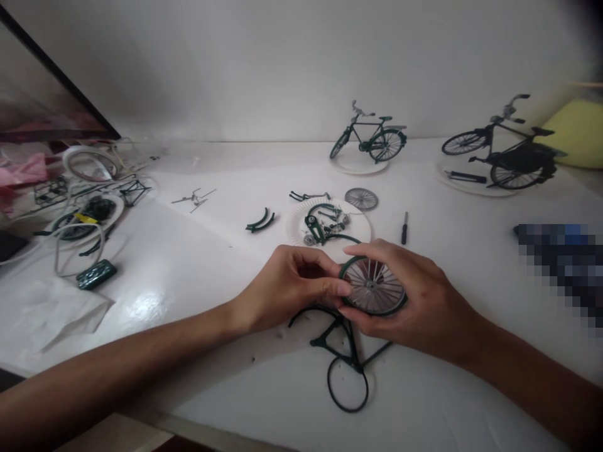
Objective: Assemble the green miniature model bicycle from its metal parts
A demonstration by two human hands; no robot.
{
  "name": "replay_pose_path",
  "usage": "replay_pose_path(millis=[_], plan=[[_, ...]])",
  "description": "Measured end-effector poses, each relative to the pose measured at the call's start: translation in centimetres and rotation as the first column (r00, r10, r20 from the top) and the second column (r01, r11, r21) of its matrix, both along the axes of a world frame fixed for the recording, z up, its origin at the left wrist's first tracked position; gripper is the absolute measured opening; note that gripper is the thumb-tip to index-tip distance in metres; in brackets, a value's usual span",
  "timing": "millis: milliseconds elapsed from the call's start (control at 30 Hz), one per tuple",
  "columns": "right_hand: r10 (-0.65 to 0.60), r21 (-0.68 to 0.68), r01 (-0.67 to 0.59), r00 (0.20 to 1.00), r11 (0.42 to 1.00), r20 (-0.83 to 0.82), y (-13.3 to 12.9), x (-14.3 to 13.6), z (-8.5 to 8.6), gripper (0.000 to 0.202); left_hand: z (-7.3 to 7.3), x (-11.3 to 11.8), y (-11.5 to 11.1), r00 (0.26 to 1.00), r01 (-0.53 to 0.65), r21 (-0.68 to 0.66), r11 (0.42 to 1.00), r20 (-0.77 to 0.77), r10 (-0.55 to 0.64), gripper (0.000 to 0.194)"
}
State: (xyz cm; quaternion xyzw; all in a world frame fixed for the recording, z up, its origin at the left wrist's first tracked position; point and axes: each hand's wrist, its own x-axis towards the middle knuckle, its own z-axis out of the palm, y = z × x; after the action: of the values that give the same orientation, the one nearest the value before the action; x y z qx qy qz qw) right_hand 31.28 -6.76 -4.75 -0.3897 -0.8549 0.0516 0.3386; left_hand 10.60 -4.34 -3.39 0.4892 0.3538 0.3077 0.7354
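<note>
Between my two hands is a small model bicycle wheel (371,285) with silver spokes and a dark green rim. My left hand (306,282) pinches the wheel's left edge between thumb and fingers. Curved around its right side, my right hand (419,295) grips the rim from top and bottom. Below the hands a dark green bicycle frame (336,339) lies on the white table, partly hidden by my right hand. A thin black ring (347,384), maybe a tyre, touches the frame's lower end.
Behind my hands, a paper plate (294,220) holds small parts. Near it lie a spoked disc (362,199), a screwdriver (404,228) and curved green pieces (260,221). Two model bicycles (370,138) (504,147) stand farther back. Cables and parts (89,213) crowd the left.
</note>
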Motion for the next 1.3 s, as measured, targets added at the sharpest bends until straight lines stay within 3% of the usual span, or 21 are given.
replay_pose_path(millis=[167, 333, 433, 533, 567, 600, 667, 700, 733, 767, 867, 967, 1067, 1167, 1233, 1300], plan=[[0.020, 0.093, -0.029, 0.995, 0.995, 0.093, 0.5, 0.3, 0.1, 0.057, -0.2, 0.0, 0.1, 1.000, 0.006, 0.019, 1.000, 0.013, -0.007, 0.021], [0.019, 0.096, -0.029, 0.994, 0.995, 0.103, 0.5, 0.4, 0.3, 0.052, -0.5, 0.0, 0.1, 1.000, 0.020, 0.031, 0.999, -0.001, -0.020, 0.022], [0.005, -0.012, -0.005, 1.000, 1.000, 0.030, 0.2, 0.4, 0.1, 0.055, -0.2, -0.2, 0.3, 0.998, 0.054, 0.045, 0.998, -0.036, -0.053, 0.022], [-0.092, -0.215, 0.068, 0.991, 0.974, -0.101, 0.0, 0.4, 0.0, 0.059, 0.5, -1.1, 1.4, 0.983, 0.059, 0.283, 0.957, -0.186, -0.006, 0.018], [-0.165, -0.275, 0.121, 0.976, 0.954, -0.145, 0.1, 0.4, 0.1, 0.059, 0.7, -1.7, 2.0, 0.963, 0.061, 0.434, 0.899, -0.261, 0.060, 0.018], [-0.251, -0.335, 0.177, 0.949, 0.925, -0.192, 0.2, 0.4, 0.1, 0.059, 0.9, -2.3, 2.6, 0.928, 0.071, 0.599, 0.798, -0.334, 0.168, 0.017], [-0.409, -0.474, 0.235, 0.860, 0.848, -0.305, 0.7, 0.5, 0.2, 0.058, 1.3, -3.7, 4.0, 0.807, 0.219, 0.825, 0.521, -0.453, 0.378, 0.016], [-0.460, -0.545, 0.212, 0.807, 0.811, -0.371, 1.0, 0.5, 0.2, 0.056, 1.3, -4.4, 4.7, 0.732, 0.324, 0.864, 0.386, -0.487, 0.476, 0.018], [-0.492, -0.604, 0.161, 0.754, 0.781, -0.436, 1.3, 0.5, 0.2, 0.052, 1.4, -5.1, 5.4, 0.640, 0.440, 0.850, 0.290, -0.523, 0.563, 0.020], [-0.512, -0.645, 0.099, 0.703, 0.758, -0.494, 1.6, 0.5, 0.2, 0.048, 1.4, -5.8, 6.0, 0.541, 0.539, 0.806, 0.244, -0.553, 0.633, 0.022], [-0.542, -0.688, -0.030, 0.590, 0.725, -0.598, 2.1, 0.7, 0.1, 0.040, 1.2, -7.2, 7.2, 0.325, 0.717, 0.644, 0.266, -0.647, 0.690, 0.028], [-0.576, -0.715, -0.097, 0.523, 0.692, -0.628, 2.3, 0.8, -0.1, 0.034, 0.9, -7.9, 7.7, 0.232, 0.783, 0.533, 0.321, -0.729, 0.644, 0.028], [-0.591, -0.716, -0.135, 0.472, 0.685, -0.654, 2.5, 1.1, -0.2, 0.029, 0.7, -8.1, 7.7, 0.218, 0.786, 0.500, 0.363, -0.774, 0.595, 0.025], [-0.584, -0.716, -0.157, 0.474, 0.680, -0.659, 2.5, 1.4, -0.4, 0.027, 0.8, -8.1, 7.5, 0.246, 0.772, 0.514, 0.375, -0.785, 0.569, 0.029], [-0.574, -0.720, -0.126, 0.517, 0.683, -0.635, 2.4, 1.5, -0.4, 0.028, 1.1, -7.9, 7.2, 0.284, 0.751, 0.539, 0.381, -0.785, 0.551, 0.028], [-0.556, -0.692, 0.017, 0.611, 0.721, -0.564, 2.2, 1.7, -0.3, 0.035, 1.5, -7.8, 6.9, 0.332, 0.719, 0.573, 0.393, -0.780, 0.530, 0.029]])
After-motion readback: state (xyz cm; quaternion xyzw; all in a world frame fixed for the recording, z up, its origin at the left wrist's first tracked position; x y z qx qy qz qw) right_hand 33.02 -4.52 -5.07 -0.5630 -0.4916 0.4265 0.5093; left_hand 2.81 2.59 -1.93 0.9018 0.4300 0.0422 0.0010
